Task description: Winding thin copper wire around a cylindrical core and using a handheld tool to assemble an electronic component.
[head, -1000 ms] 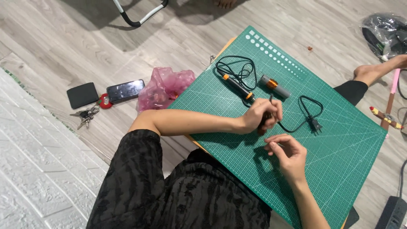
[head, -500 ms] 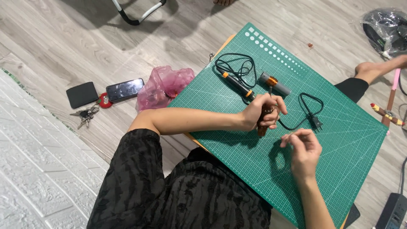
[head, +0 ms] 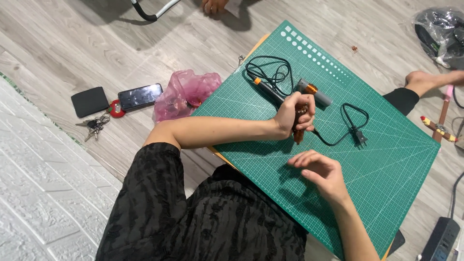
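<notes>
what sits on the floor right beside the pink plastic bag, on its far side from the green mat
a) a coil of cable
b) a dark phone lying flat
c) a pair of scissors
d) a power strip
b: a dark phone lies flat on the wood floor, just left of the pink plastic bag, away from the green mat.
</notes>
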